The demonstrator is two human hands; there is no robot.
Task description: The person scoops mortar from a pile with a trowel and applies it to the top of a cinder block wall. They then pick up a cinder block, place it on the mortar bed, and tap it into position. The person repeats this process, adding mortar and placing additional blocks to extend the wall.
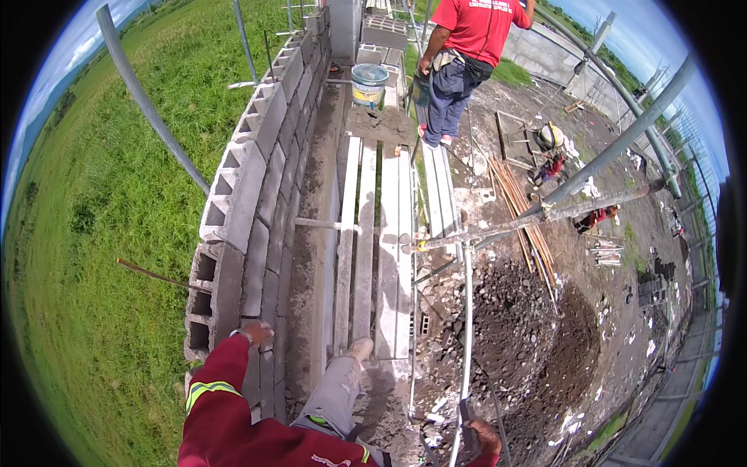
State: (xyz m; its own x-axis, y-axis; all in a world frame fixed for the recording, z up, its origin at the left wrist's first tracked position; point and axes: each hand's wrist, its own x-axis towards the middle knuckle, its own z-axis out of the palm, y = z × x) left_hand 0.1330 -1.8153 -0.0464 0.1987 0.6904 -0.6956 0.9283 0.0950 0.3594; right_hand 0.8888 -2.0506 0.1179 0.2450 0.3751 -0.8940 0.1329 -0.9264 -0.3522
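Observation:
My left hand [261, 333] rests against the inner side of a grey hollow-block wall [257, 194], with the fingers laid on the block. Low on the right, my right hand [486, 437] has its fingers bent around a dark, narrow object [468, 420] beside a pale upright scaffold pole [466, 335]. What that object is, I cannot make out. One of my boots [360, 349] stands on the near end of the pale scaffold planks [387, 257].
A mortar-smeared bucket [369, 84] and a mortar board [381, 124] lie ahead. Beyond, a person in a red shirt [482, 31] stands on planks, one hand at a dark bucket [421, 87]. A slanted pole [622, 144] crosses at right, above rubble [513, 327]. Rebar [163, 275] juts leftward.

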